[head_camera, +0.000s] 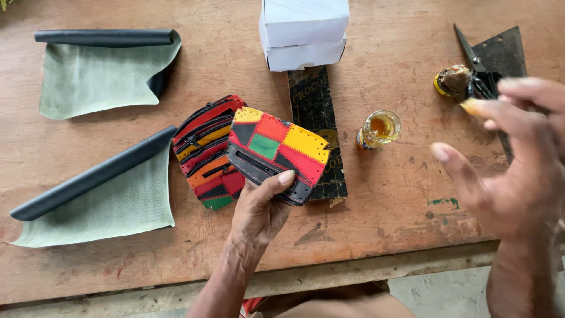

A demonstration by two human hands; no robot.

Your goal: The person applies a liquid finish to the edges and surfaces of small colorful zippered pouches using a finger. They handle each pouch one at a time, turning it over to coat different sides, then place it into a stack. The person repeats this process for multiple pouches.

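1. Now: left hand [259, 206] grips patchwork pouch [275, 154] w/ thumb pressed on its lower edge, other fingers hidden under; pouch tilted, just above wooden table [382, 200].
2. Stack of similar pouches [206, 156] lies just beside, partly under it.
3. Right hand [509, 171] raised & blurred, fingers spread, holding nothing; glue-like smear on one fingertip.
4. Small open jar [379, 128] nr right hand; scissors [474, 68] beyond.

My head camera looks steeply down, close over the wooden table [376, 212], its near edge crossing the frame's bottom.
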